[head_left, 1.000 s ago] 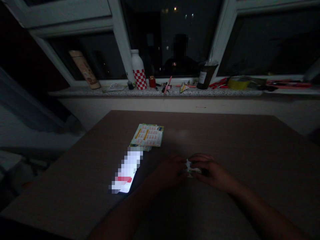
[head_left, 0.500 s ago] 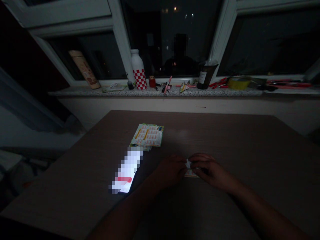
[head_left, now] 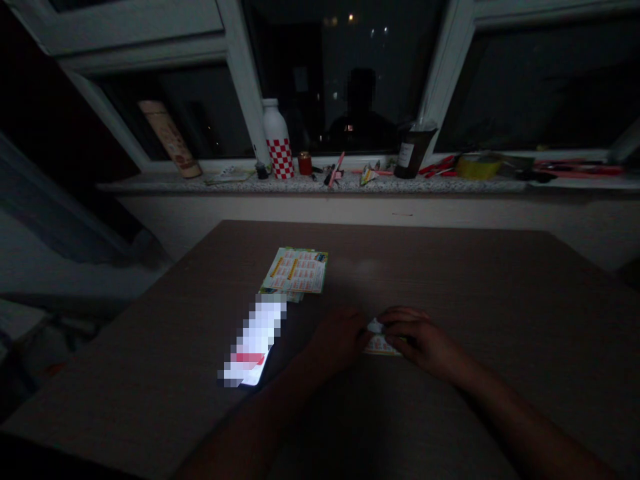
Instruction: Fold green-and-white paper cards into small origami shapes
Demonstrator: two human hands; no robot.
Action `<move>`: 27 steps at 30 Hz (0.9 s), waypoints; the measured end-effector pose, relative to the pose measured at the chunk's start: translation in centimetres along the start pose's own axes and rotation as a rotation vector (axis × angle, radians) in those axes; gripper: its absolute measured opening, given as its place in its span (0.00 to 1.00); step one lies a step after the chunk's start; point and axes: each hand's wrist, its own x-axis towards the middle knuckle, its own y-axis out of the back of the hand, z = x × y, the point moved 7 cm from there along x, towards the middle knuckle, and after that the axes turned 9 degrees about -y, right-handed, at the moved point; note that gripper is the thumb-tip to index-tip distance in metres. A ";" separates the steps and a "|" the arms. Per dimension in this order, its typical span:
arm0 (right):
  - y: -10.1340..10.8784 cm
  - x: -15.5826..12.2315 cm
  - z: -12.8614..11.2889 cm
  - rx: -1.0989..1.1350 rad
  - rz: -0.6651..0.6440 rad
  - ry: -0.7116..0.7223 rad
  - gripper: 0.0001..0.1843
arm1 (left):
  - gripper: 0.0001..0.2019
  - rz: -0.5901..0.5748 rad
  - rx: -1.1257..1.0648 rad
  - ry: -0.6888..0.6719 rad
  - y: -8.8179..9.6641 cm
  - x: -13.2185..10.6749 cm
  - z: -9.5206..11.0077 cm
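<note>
A small folded piece of printed paper (head_left: 379, 341) lies on the dark wooden table (head_left: 475, 287) between my hands. My left hand (head_left: 339, 339) has its fingers curled against the paper's left edge. The fingers of my right hand (head_left: 417, 337) are bent over its top and right side, pressing it to the table. Both hands are dim in the low light. A little stack of printed paper sheets (head_left: 296, 271) rests further away to the left, and a lit phone (head_left: 254, 342) lies left of my left hand.
The window sill (head_left: 320, 184) behind the table carries a red-and-white checked bottle (head_left: 278, 141), a tan tube (head_left: 169, 139), a dark cup (head_left: 412, 152), a yellow tape roll (head_left: 476, 167), pens and other small items. Dark window panes reflect a person.
The paper has gone from raised between my fingertips to lying flatter on the table, more of its printed face showing. Both hands have dropped slightly.
</note>
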 end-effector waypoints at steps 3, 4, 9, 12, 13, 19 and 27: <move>0.1 0.1 0.0 0.011 0.006 0.005 0.10 | 0.10 -0.016 0.015 0.023 -0.5 0.0 -0.2; 0.1 0.1 0.0 0.013 0.011 0.009 0.09 | 0.10 -0.017 0.019 0.026 -0.6 0.0 -0.3; 0.0 0.4 0.0 0.016 0.017 0.019 0.09 | 0.10 -0.024 0.039 0.032 -0.8 0.3 -0.4; 0.0 0.6 -0.1 0.023 0.023 0.022 0.09 | 0.10 -0.052 0.037 0.035 -0.8 0.5 -0.3; 0.0 0.6 -0.2 0.024 0.027 0.022 0.09 | 0.10 -0.058 0.037 0.038 -0.8 0.5 -0.3; 0.1 0.7 -0.5 0.022 0.035 0.018 0.09 | 0.10 -0.048 0.049 0.050 -0.7 0.4 -0.2; 0.1 0.7 -0.4 0.020 0.017 0.005 0.09 | 0.11 -0.059 0.032 0.060 -0.9 0.5 -0.5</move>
